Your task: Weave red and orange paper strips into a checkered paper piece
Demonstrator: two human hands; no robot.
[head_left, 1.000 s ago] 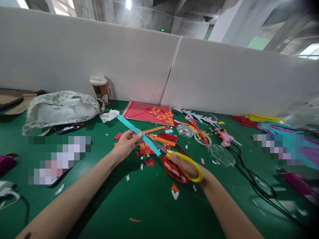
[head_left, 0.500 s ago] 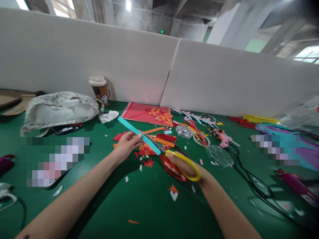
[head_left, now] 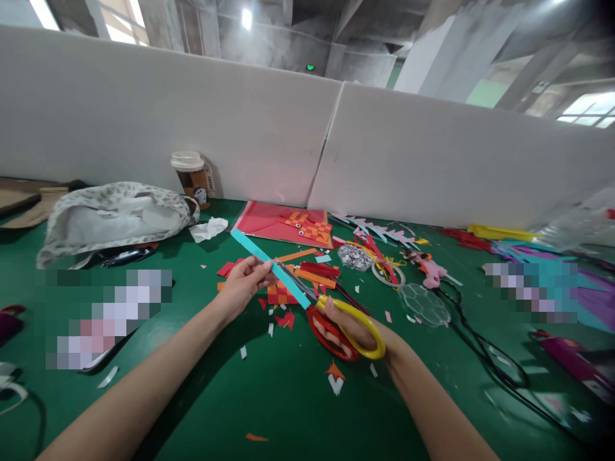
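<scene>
Teal paper strip: one, held slanted in the air, right of the lidded paper coffee cup and nearer me; I see it barely shifted since a second ago.
Left hand: pinching the strip near its middle.
Right hand: clenched through the loops of one pair of yellow-and-red scissors; the blades lie along the strip's lower end as before, so no piece is off yet.
Farther right of the cup: one pink glue gun, one tape roll.

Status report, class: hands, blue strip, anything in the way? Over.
Left hand pinches blue strip above table. Right hand grips scissors, blades at strip. Paper scraps below, nothing blocking.
</scene>
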